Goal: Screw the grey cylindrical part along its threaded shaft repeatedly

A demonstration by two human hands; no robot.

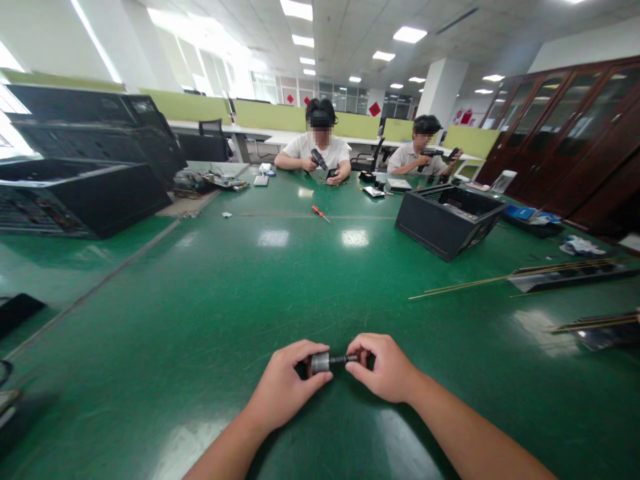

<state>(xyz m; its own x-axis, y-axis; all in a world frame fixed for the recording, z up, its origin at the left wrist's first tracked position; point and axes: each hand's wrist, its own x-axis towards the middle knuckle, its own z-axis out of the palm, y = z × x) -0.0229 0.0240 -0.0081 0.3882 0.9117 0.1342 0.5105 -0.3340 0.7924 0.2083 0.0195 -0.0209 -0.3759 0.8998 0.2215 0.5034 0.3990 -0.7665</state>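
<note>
Just above the green tabletop, close to me, a small metal piece with a wide grey cylinder and a thin dark shank lies level between my two hands. Its exact kind I cannot make out. My left hand is closed around the cylinder end, thumb and fingers on either side of it. At the other end, my right hand pinches the tip of the shank between thumb and fingers. Farther out on the table lies a screwdriver with an orange-red handle.
A black computer case stands at right, with thin brass-coloured rods nearer me. More black cases stand at left beside circuit parts. Across the green table, one person holds a drill; another person sits at right.
</note>
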